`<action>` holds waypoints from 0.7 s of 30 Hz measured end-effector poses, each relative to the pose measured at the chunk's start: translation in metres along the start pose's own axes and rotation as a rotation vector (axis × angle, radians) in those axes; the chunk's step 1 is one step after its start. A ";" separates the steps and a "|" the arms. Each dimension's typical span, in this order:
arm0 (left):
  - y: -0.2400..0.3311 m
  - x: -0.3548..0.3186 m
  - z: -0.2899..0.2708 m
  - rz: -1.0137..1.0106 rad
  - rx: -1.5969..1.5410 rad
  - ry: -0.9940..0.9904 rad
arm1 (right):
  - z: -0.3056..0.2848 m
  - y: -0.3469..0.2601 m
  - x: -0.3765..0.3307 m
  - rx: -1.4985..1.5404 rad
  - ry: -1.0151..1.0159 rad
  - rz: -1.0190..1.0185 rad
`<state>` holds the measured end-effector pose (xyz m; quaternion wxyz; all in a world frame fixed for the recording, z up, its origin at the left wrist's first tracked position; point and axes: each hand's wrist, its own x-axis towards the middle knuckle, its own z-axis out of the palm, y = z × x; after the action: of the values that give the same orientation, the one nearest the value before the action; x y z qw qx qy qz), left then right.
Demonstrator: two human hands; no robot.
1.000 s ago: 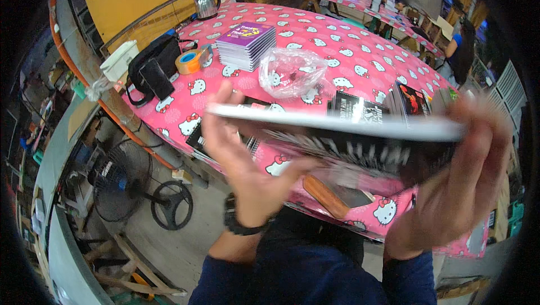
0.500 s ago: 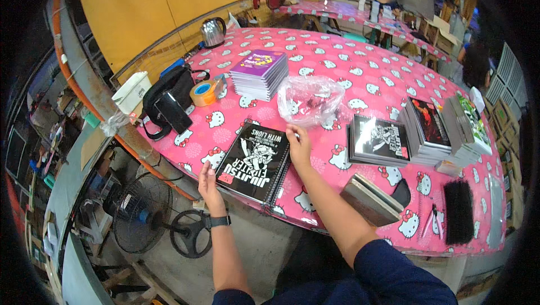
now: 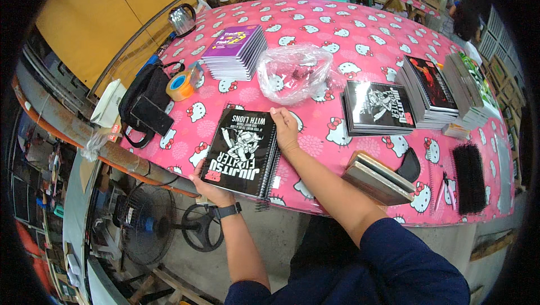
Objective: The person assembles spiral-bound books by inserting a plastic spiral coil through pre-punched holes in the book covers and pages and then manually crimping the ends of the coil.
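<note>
While the black spiral notebook (image 3: 243, 153) was held up edge-on in front of the camera a second ago, it now lies flat, cover up, on the pink patterned worktop (image 3: 360, 40) at the near edge, same spot as half a second ago. Left hand (image 3: 211, 189) sits at the notebook's near corner by the worktop edge, fingers tucked under the cover, so can't tell if they're apart or together; it was further out to the left half a second ago. Right hand (image 3: 285, 128) rests on the far right corner by the spiral binding, fingers together and curled lightly on the edge, not clamped; roughly unchanged.

Around it, no movement vs. earlier frames:
- clear plastic bag (image 3: 293, 71) just beyond the right hand
- purple notebook stack (image 3: 235, 50) further back left
- orange tape roll (image 3: 181, 86) beside black bag (image 3: 145, 103), left
- stack of black notebooks (image 3: 378, 107) right of the hand, taller stacks (image 3: 444, 91) past it
- black comb bindings (image 3: 468, 178) near the right edge
</note>
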<state>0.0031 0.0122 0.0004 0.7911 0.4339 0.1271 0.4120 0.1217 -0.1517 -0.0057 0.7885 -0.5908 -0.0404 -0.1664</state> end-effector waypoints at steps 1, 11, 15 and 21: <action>0.004 0.006 -0.003 -0.018 0.007 -0.011 | 0.004 -0.002 -0.004 -0.009 0.013 -0.048; -0.008 0.014 -0.019 0.026 -0.011 -0.042 | 0.015 0.003 -0.010 -0.060 0.118 -0.111; -0.008 0.007 -0.010 0.320 0.590 0.100 | 0.005 -0.010 -0.007 -0.180 0.006 0.015; -0.008 0.018 -0.005 0.053 0.275 0.042 | -0.020 -0.013 -0.003 -0.237 0.003 -0.171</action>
<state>0.0160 0.0265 -0.0056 0.7102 0.5327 0.1871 0.4206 0.1121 -0.1725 -0.0009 0.6961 -0.6740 -0.0692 -0.2374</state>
